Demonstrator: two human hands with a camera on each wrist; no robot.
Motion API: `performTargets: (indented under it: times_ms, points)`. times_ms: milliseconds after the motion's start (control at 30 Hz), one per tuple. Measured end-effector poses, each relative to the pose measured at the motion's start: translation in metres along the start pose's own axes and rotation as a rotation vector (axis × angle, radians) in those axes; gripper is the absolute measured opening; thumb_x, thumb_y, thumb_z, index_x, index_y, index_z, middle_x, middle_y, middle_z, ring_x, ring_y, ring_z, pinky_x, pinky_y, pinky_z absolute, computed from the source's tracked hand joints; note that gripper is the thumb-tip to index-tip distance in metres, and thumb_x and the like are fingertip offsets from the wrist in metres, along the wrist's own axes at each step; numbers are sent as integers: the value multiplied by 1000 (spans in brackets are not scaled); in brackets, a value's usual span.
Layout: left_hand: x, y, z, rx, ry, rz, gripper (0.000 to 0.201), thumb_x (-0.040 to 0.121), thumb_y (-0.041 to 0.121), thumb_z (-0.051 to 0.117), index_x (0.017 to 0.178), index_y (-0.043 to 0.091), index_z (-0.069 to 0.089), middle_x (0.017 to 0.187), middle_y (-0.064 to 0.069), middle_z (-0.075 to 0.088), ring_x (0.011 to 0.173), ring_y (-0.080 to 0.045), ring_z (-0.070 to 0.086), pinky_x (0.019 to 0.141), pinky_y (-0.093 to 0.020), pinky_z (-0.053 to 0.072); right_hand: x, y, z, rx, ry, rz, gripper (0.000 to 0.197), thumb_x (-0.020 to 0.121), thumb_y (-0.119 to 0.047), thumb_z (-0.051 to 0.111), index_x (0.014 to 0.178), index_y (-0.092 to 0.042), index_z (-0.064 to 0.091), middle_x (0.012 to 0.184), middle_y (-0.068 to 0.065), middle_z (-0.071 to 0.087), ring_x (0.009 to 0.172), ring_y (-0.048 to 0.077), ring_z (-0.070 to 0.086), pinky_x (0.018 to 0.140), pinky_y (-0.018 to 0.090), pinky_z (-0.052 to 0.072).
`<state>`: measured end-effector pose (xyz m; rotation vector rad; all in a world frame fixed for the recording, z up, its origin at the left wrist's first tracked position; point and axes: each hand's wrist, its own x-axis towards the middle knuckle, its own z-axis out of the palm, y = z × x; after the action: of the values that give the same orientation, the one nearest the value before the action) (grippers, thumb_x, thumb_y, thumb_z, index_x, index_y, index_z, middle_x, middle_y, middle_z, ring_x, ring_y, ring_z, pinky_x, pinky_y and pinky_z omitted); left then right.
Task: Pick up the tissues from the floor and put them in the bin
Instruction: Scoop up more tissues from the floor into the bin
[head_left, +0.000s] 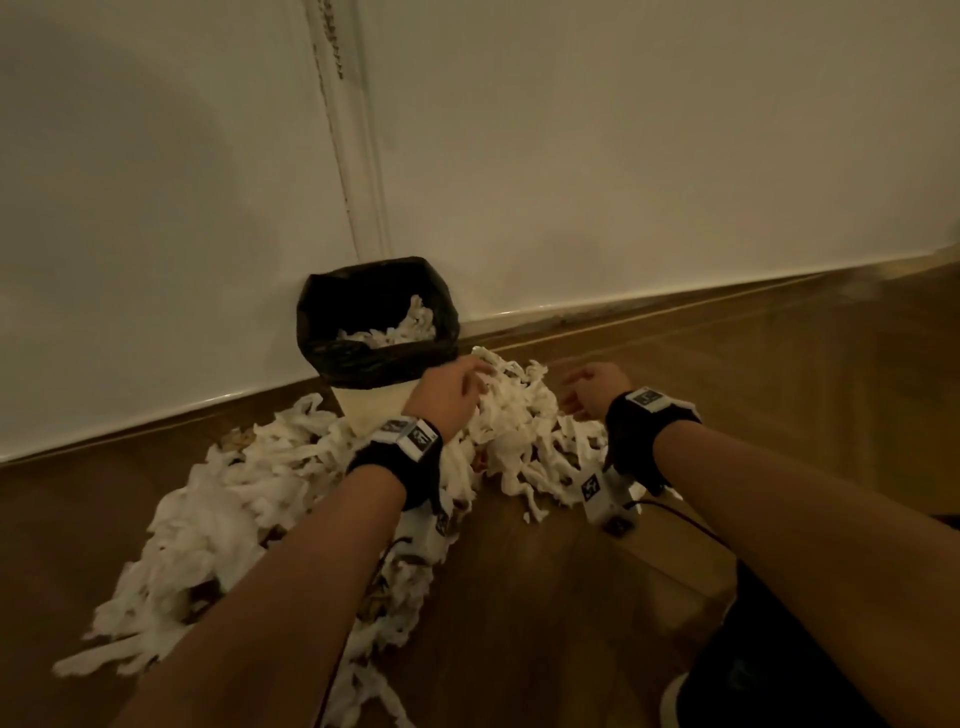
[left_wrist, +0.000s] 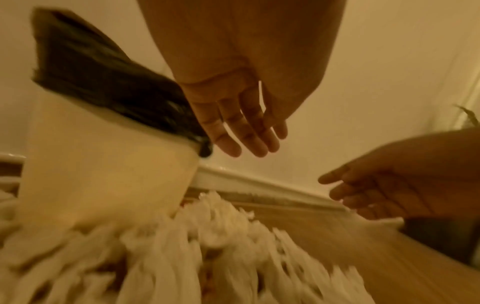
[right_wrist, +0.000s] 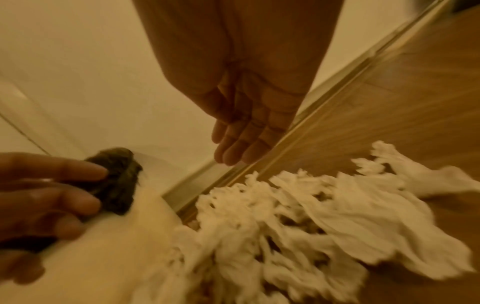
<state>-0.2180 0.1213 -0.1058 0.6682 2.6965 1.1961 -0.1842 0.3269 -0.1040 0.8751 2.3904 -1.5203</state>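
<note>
Both wrist views are smeared with blur, so single tissues (head_left: 249, 499) cannot be told apart there; in the head view they read as one white heap on the wooden floor (head_left: 519, 597), running from the lower left up past the bin (head_left: 379, 400) to the skirting on its right. The bin stands against the white wall (head_left: 623, 156), lined with a black bag (head_left: 317, 332) folded over its rim, and some tissues (head_left: 400, 327) already lie inside; its lower body is partly covered by the left wrist and the heap.

The left hand (head_left: 447, 395) reaches forward, palm down, just in front of the bin's right side. Its fingers (left_wrist: 249, 131) are straight and loosely together, holding nothing, so the grip is slack and flat. The tissues lie below and just beyond its fingertips; whether they touch cannot be told.

The right hand (head_left: 592, 387) is stretched out beside it, near the right edge of the heap, with the tissues between the two hands. In the head view its fingers are hidden behind the back of the hand; the right wrist view shows its fingers (right_wrist: 241, 144) extended, close together and empty, above the tissues.
</note>
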Motion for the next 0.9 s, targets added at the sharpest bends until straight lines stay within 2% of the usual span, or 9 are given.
performTargets:
  times_ms: [100,167,267,367,533,600,733,833,900]
  points:
    - [-14,-2,49,141,-261,-55,27,94,13,41,110,21,62,107,-3,65,96,-19,61,84,-36,54,-10,37,3,-81,-136,154,25,99,-6,34,109,-2,57,78,9,66,63,17,61,52,25,50]
    - [-22,-7,81,294,-407,-45,29,95,12,42,116,18,61,119,-8,60,107,-23,58,91,-36,49,-13,62,10,-167,-223,217,26,100,-10,36,110,-3,58,84,9,69,68,18,64,60,28,52]
    - [-37,-21,122,498,-552,-6,34,96,10,40,128,17,52,132,-10,49,118,-27,50,97,-39,45,-12,97,22,-351,-253,195,27,99,-12,40,113,-6,62,104,13,70,82,22,64,76,34,54]
    - [-45,-36,149,613,-566,15,39,96,9,40,132,20,45,137,-8,39,124,-29,42,98,-45,44,-8,123,26,-452,-241,159,25,96,-9,44,110,-8,64,110,13,67,90,23,62,84,36,53]
    - [-36,-51,166,678,-533,-53,43,94,22,49,136,30,40,142,-5,31,132,-29,32,105,-49,32,0,146,24,-580,-181,19,30,94,-9,39,112,-15,61,121,10,58,106,27,56,77,29,42]
    - [-33,-53,170,684,-524,-53,49,91,27,53,137,34,36,144,-8,25,132,-34,29,104,-51,32,3,154,24,-584,-133,-49,30,93,-9,39,113,-17,60,123,9,54,108,27,54,79,29,41]
    - [-29,-57,176,699,-565,-42,54,87,33,56,137,31,35,143,-12,19,129,-39,28,98,-50,39,6,159,24,-558,-81,-153,33,90,-9,42,117,-19,57,119,9,49,110,27,49,90,34,42]
    - [-28,-61,181,705,-614,-54,53,89,28,56,138,27,34,140,-14,25,127,-36,31,96,-45,41,7,160,27,-581,-74,-204,34,90,-8,43,119,-18,57,120,9,47,111,28,46,95,38,43]
    - [-27,-63,184,671,-641,-42,43,92,25,51,134,18,41,136,-15,34,125,-35,35,98,-44,42,7,160,28,-611,-89,-215,33,91,-9,43,120,-18,57,121,9,47,112,28,45,96,38,42]
